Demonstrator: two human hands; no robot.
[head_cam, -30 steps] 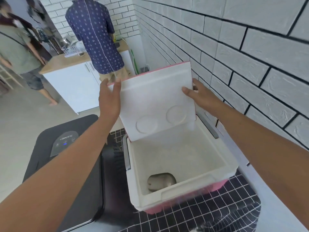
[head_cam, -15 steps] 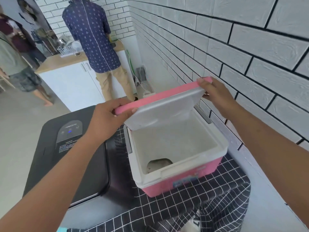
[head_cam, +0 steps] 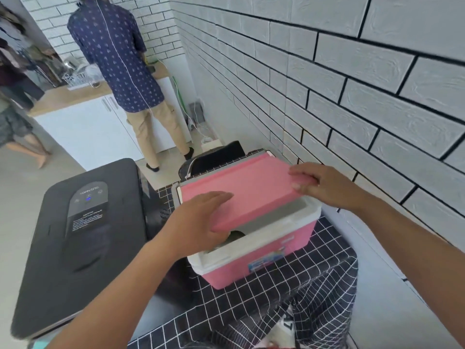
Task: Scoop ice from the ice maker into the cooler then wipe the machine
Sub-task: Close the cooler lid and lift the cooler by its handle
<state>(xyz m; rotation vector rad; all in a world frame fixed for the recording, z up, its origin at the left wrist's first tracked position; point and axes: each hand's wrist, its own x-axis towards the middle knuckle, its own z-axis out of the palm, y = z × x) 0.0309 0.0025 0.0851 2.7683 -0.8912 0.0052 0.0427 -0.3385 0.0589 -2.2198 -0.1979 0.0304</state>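
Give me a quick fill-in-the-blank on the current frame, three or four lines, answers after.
1. Both hands hold the pink cooler lid, which sits ____ over the cooler, a gap showing at the front.
2. The left hand holds the lid's ____ edge.
3. The black ice maker stands to the cooler's ____.
4. The cooler rests on a black-and-white ____ cloth.

Answers: tilted; near; left; checked
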